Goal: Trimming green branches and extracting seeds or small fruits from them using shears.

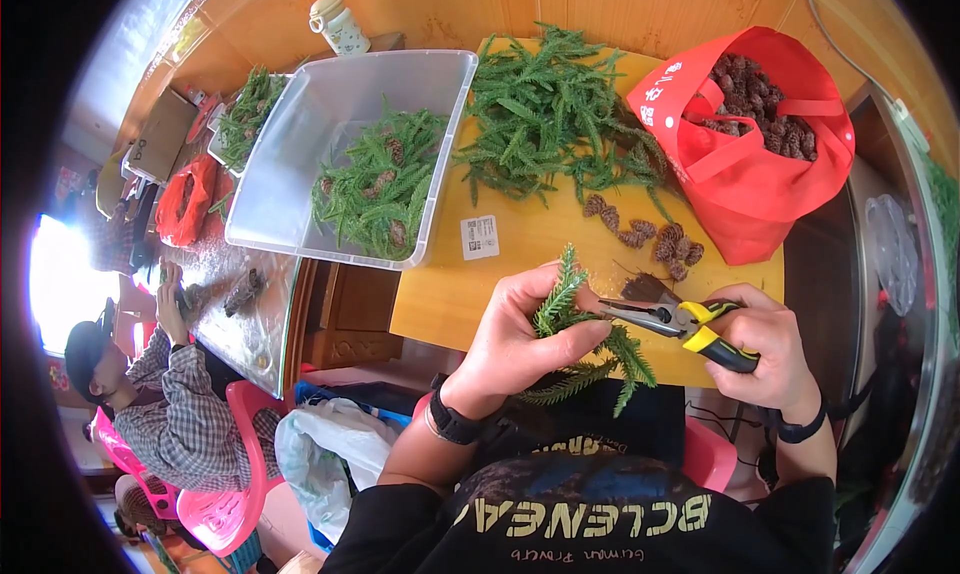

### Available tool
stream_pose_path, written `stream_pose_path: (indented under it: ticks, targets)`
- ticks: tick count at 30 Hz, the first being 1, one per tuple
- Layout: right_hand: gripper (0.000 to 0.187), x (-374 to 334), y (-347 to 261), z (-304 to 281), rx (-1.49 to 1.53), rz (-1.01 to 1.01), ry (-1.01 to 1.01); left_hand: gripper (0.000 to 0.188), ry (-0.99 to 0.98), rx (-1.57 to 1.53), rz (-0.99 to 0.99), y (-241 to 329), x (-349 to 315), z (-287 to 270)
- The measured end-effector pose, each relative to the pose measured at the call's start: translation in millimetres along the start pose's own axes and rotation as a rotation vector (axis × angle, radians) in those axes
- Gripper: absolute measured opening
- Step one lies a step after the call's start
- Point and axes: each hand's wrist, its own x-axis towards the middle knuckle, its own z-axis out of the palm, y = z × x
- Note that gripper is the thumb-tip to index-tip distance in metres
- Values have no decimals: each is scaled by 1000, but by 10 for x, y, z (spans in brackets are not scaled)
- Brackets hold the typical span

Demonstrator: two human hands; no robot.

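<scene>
My left hand is closed around a green artificial pine sprig, whose needled branches stick out above and below the fingers. In my right hand is a pair of needle-nose pliers with yellow and black handles. The plier jaws reach toward the left thumb and the sprig; whether they grip anything there I cannot tell. Just beyond the hands, several brown pine cones and a dark brown bundle lie on the yellow table.
A pile of pine sprigs covers the table's far side. To its left stands a clear plastic bin holding sprigs with cones; to its right, a red bag full of pine cones. A white label lies between. Another person sits at left.
</scene>
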Motion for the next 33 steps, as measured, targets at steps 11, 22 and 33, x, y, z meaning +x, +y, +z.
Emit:
stream_pose_path:
  ticks: [11, 22, 33]
  targets:
    - [15, -90, -188, 85, -69, 229, 72, 20, 236, 994, 681, -88, 51, 37]
    - [28, -98, -21, -4, 104, 163, -42, 10, 15, 282, 206, -24, 68, -44]
    - [20, 25, 29, -3, 58, 16, -74, 14, -137, -270, -226, 11, 23, -46]
